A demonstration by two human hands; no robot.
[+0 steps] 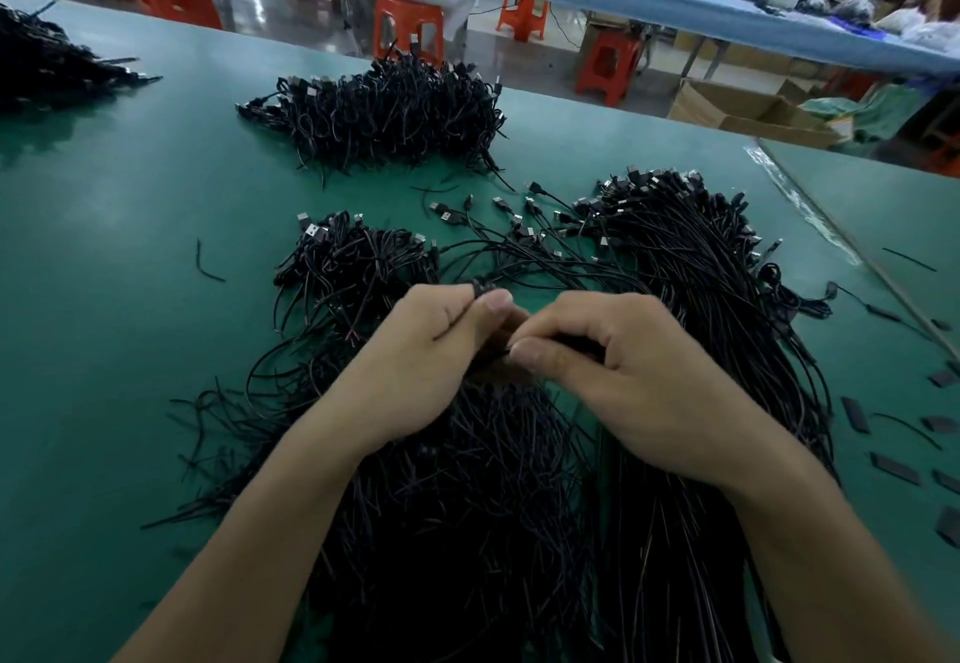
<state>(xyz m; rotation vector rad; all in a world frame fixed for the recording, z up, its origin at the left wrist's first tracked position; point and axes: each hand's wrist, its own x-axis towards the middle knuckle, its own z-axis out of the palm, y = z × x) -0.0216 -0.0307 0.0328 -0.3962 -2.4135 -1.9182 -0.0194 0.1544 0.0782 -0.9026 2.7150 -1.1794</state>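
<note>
Open cardboard box well beyond the cable heap, off the far edge of the green table; flaps up, contents not made out.

Directly above the heap: left hand and right hand, knuckles up, thumbs nearly meeting, forearms coming in from the near side. Both curled tight, thumb against forefinger, pinching one thin black cable. Short dark end poking out past the left thumb, rest hidden inside the fingers.

Cable matte black and slim, same as the loose strands below.

Just beyond the heap, to the left: small tangled pile. Further beyond: bigger bundled pile. Right of the heap, touching it: long straight cables with USB plugs. Further right: scattered flat black strips.
</note>
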